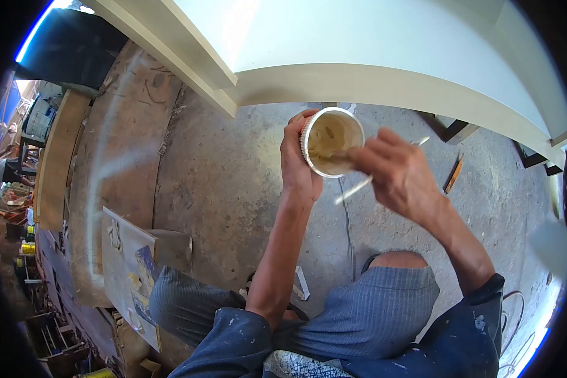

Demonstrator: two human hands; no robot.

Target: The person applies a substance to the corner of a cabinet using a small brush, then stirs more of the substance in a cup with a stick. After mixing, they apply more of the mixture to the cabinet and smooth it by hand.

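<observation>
My left hand (297, 154) is wrapped round a white ribbed cup (305, 140), tilted so that its inside faces me. A yellowish-brown liquid (327, 133) shows in the cup, with darker bits in it. Fingers bent, my right hand (397, 173) is at the cup's right rim, slightly blurred. A thin white stick (354, 189) passes through its grip and sticks out on both sides. Something brownish shows at the fingertips over the cup; I cannot make out whether it is a separate tool.
A cream-coloured panel with a raised frame edge (384, 82) stands just beyond the cup. On the concrete floor (227, 189) lie an orange-brown wood strip (453, 173) and a cable (348, 227). A paint-stained board (129, 271) leans at left, near a wooden bench (60, 160).
</observation>
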